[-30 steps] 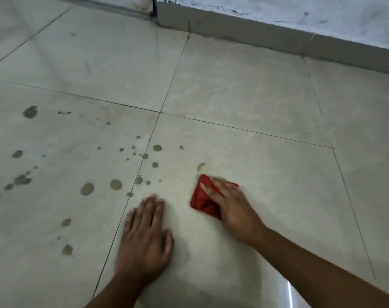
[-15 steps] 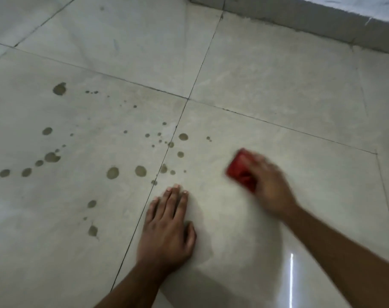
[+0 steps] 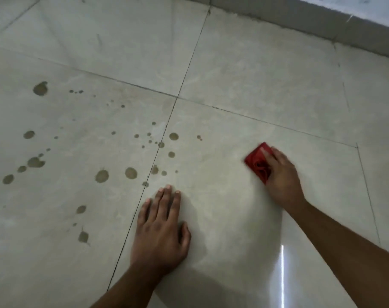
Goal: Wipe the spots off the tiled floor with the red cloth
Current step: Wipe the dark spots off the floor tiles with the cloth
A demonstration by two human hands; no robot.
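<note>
My right hand (image 3: 280,174) presses a folded red cloth (image 3: 256,162) flat against the pale tiled floor (image 3: 244,74), fingers lying over its right half. My left hand (image 3: 161,232) rests palm down on the tile, fingers together, nothing in it, just right of a grout line. Several brownish spots (image 3: 131,173) are scattered to the left of both hands, across the left tile and over the grout line, the nearest one (image 3: 173,136) well left of the cloth.
A grey skirting strip (image 3: 300,21) and a wall run along the top right. Dark grout lines (image 3: 158,152) cross near the upper middle. A bright light streak (image 3: 282,274) reflects off the glossy tile at the bottom right.
My right hand has slid the red cloth to the right, away from the spots. The small spot beside the cloth one second ago is gone. My left hand stays planted; the camera has shifted.
</note>
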